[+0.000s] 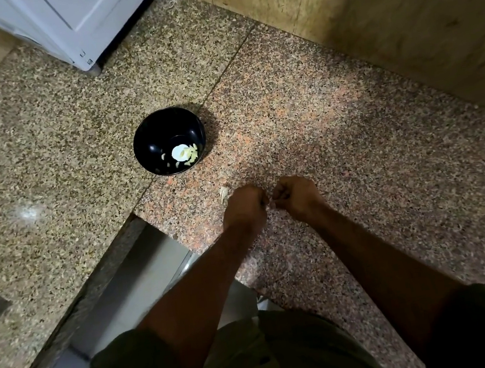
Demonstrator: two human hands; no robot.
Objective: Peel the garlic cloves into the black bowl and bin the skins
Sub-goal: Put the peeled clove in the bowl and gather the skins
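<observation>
Hands (270, 200) curled together near black bowl (148, 141)

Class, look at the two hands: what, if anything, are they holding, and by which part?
Both hands, left and right, are curled close together, knuckles up. Something small and pale shows between them, but what it is, and where it is gripped, cannot be told.

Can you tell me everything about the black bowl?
The black bowl is round, glossy and deep, standing upright on the speckled stone counter, beyond both hands and untouched by them. Pale peeled garlic cloves lie at its bottom beside a bright white glare. It looks like plastic or glazed ceramic.
</observation>
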